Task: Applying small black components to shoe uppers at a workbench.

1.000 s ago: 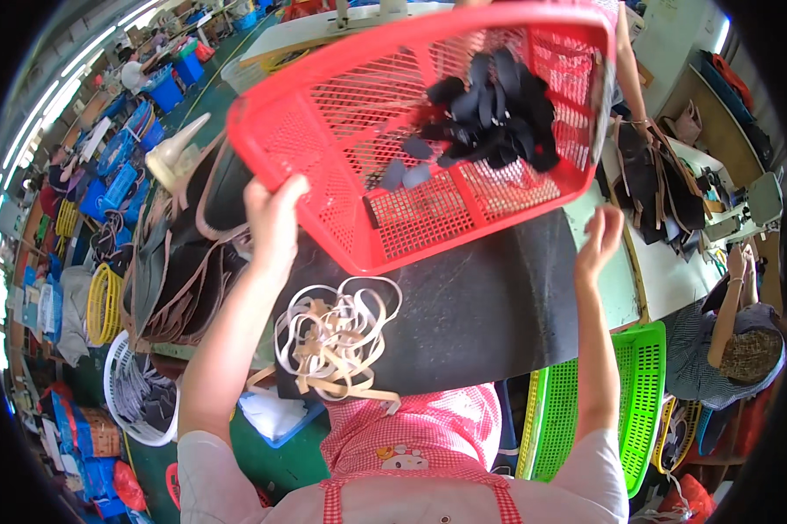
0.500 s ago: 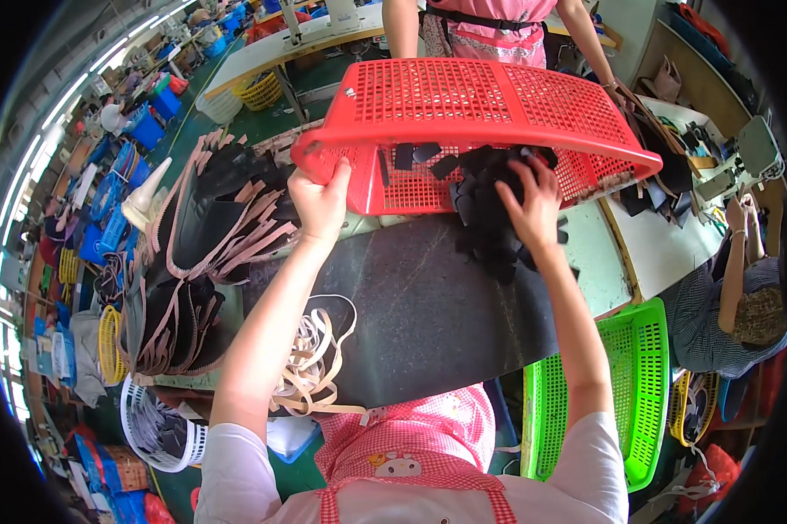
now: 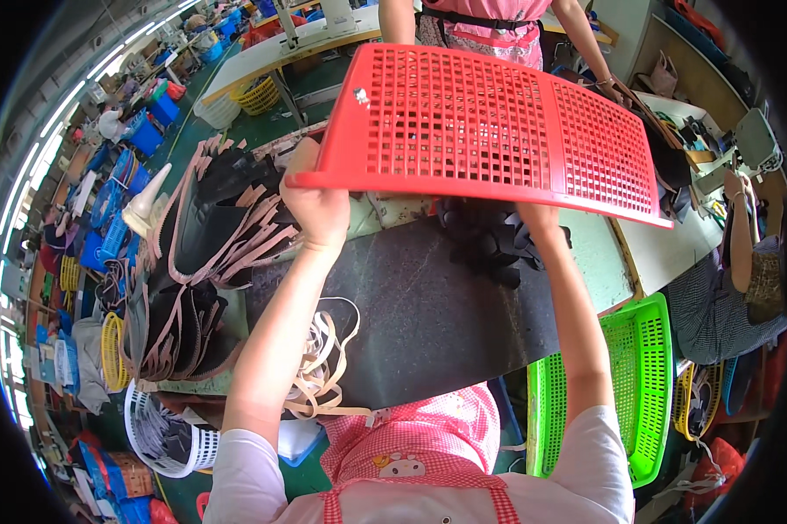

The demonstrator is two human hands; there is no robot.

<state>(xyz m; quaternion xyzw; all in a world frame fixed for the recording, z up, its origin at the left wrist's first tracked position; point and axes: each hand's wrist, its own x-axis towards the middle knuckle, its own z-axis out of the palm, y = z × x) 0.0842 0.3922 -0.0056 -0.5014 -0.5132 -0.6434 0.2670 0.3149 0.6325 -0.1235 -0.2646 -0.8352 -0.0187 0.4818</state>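
A red plastic basket (image 3: 463, 113) is tipped over the workbench, its perforated side turned up and its opening toward me. My left hand (image 3: 316, 203) is closed on the basket's left rim. My right hand (image 3: 537, 215) reaches under the basket, its fingers hidden behind the rim. Beside that hand, a heap of small black pieces (image 3: 489, 243) lies at the far edge of a dark mat (image 3: 411, 306). Whether the right hand holds any pieces does not show.
Black strips with pinkish edges (image 3: 192, 236) are piled on the left. Beige straps (image 3: 319, 367) lie near my left forearm. A green basket (image 3: 603, 393) stands at right, a white basket (image 3: 171, 437) at lower left. Another person (image 3: 485, 35) stands across the bench.
The red basket has tipped further, its opening turning down and hiding its inside. My right hand has gone from above the black pieces to beneath the basket.
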